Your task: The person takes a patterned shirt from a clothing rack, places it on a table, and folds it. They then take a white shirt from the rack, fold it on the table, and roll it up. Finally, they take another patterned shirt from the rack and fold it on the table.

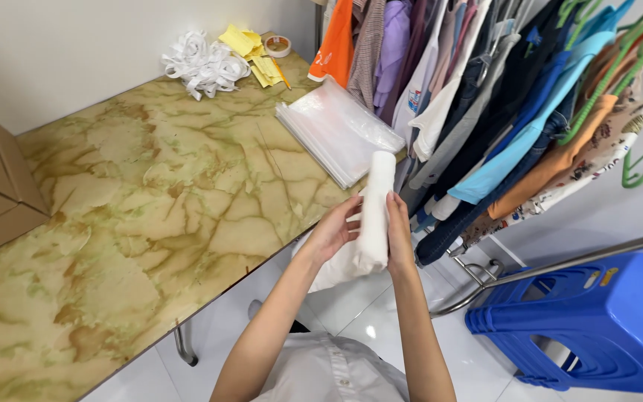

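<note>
Cloth, white and rolled into a tight tube (374, 212), sits between both hands just off the table's right edge, over the white floor. I see the left hand (334, 231) curled around the roll's lower part, fingers closed on the fabric, with a loose tail of the same cloth hanging below it. The right hand (400, 234) lies flat along the roll's other side, pressing it, fingers straight (thumb hidden behind the cloth). On the marbled table (150, 216), near its right edge, lies a stack of clear plastic bags (336, 128). At the far edge sit a heap of white ribbon (204, 63), yellow paper (251, 48) and a tape roll (277, 45). Clothes on a rack (500, 97) hang just beside the hands; blue stools (597, 327) stand stacked on the floor.
</note>
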